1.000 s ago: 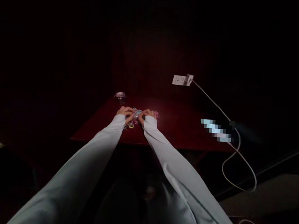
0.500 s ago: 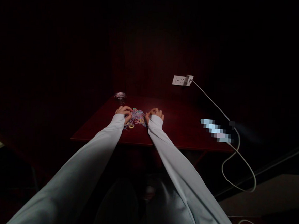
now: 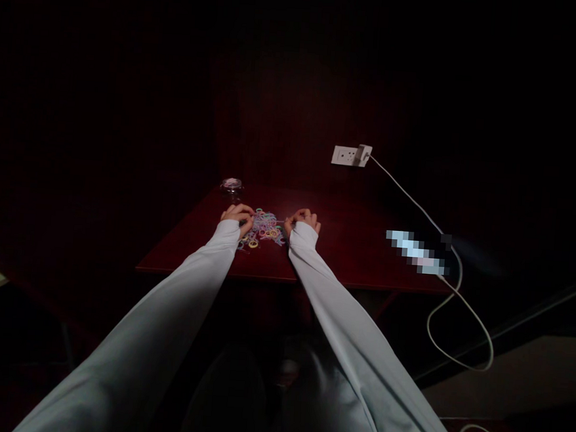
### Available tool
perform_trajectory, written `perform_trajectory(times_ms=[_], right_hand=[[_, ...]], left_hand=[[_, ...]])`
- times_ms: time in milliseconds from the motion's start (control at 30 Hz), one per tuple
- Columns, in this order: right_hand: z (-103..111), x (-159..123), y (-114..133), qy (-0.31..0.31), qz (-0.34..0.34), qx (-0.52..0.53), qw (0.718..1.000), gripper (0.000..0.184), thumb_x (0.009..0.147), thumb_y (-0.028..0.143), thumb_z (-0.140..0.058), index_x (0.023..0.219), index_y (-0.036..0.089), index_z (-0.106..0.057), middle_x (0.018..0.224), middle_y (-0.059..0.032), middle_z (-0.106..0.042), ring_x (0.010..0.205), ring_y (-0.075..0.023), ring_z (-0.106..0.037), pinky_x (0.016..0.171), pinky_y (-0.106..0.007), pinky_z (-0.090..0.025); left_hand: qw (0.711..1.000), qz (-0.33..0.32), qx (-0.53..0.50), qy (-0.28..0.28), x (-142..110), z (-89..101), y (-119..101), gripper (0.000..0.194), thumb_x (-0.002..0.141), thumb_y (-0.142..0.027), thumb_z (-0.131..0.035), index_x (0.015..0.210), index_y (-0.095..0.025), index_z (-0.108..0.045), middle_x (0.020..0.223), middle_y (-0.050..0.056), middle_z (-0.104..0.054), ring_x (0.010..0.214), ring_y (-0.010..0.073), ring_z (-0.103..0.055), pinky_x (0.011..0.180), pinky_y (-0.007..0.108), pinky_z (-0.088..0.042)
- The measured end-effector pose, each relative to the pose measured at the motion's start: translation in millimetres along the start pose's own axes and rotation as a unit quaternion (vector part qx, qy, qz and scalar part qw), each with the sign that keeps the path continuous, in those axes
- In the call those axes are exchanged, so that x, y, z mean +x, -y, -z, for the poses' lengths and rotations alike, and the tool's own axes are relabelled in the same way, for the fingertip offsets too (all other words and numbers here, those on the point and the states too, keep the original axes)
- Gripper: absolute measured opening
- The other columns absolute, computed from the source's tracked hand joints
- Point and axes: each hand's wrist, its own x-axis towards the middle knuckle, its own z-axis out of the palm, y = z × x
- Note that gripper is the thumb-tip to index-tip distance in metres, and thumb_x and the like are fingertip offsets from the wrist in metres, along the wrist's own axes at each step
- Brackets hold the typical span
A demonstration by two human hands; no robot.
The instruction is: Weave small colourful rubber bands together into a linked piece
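Note:
A heap of small hair ties (image 3: 266,222) in pastel purple, pink, yellow and blue lies between my hands on the dark red table. At its left side, my left hand (image 3: 235,216) is closed, thumb and fingers pinched on the edge of the heap. My right hand (image 3: 305,222) is closed in a pinch just right of the heap. A thin pale strand runs from the hair ties to its fingertips. The pinched fingertips themselves are too small and dim to see fully.
A small clear jar (image 3: 231,186) stands behind my left hand. The table's front edge (image 3: 264,279) lies under my forearms. On the right is a blurred lit phone (image 3: 416,252), its white cable (image 3: 403,186) running to a charger in the wall socket (image 3: 344,155).
My right hand has shifted slightly to the right, away from the heap, and a thin strand now shows between them. My left hand has hardly moved.

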Motion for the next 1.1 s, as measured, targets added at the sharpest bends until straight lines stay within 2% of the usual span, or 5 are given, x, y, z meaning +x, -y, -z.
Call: perform_trajectory(times_ms=[133,233,467,700,1100], right_hand=[[-11,1,-1,0.032,0.111,0.055,0.992,0.016,0.100,0.030,-0.070,0.088,0.025,-0.081,0.128,-0.0077,-0.072,0.121,-0.0293,-0.053,0.104,-0.043,-0.039],[-20,3,-2,0.040,0.137,0.073,0.987,0.016,0.100,0.030,-0.074,0.087,0.025,-0.082,0.126,-0.0061,-0.071,0.119,-0.0277,-0.052,0.107,-0.043,-0.039],[-11,4,-3,0.044,0.075,0.080,0.993,0.021,0.105,0.039,-0.071,0.096,0.027,-0.087,0.129,-0.0068,-0.069,0.120,-0.0273,-0.049,0.106,-0.041,-0.039],[12,13,-33,-0.057,-0.078,0.032,0.995,0.035,0.109,0.047,-0.060,0.097,0.026,-0.085,0.128,-0.0099,-0.068,0.117,-0.0292,-0.048,0.101,-0.042,-0.037],[18,25,-53,-0.010,-0.059,-0.071,0.996,0.038,0.112,0.048,-0.057,0.108,0.025,-0.087,0.137,-0.0134,-0.068,0.126,-0.0326,-0.048,0.103,-0.044,-0.036]], left_hand=[[0.999,-0.010,0.023,0.020,-1,1.7,-3,0.022,0.097,-0.022,-0.067,0.078,-0.025,-0.080,0.118,0.003,-0.082,0.107,0.0268,-0.065,0.095,0.044,-0.047],[0.998,-0.028,0.033,0.047,-2,1.9,-5,0.020,0.100,-0.028,-0.069,0.085,-0.027,-0.082,0.121,0.003,-0.082,0.110,0.0276,-0.064,0.096,0.044,-0.047],[0.999,-0.047,0.000,0.015,-1,-4.8,6,0.025,0.103,-0.034,-0.063,0.089,-0.027,-0.083,0.122,0.004,-0.080,0.106,0.0265,-0.063,0.098,0.042,-0.051],[0.999,-0.014,-0.034,0.002,3,-2.2,19,0.027,0.100,-0.036,-0.064,0.079,-0.026,-0.077,0.117,0.004,-0.081,0.103,0.0261,-0.065,0.100,0.041,-0.053],[0.999,-0.025,-0.045,-0.006,1,-2.8,14,0.031,0.104,-0.032,-0.059,0.079,-0.023,-0.076,0.115,0.006,-0.080,0.100,0.0231,-0.065,0.100,0.038,-0.053]])
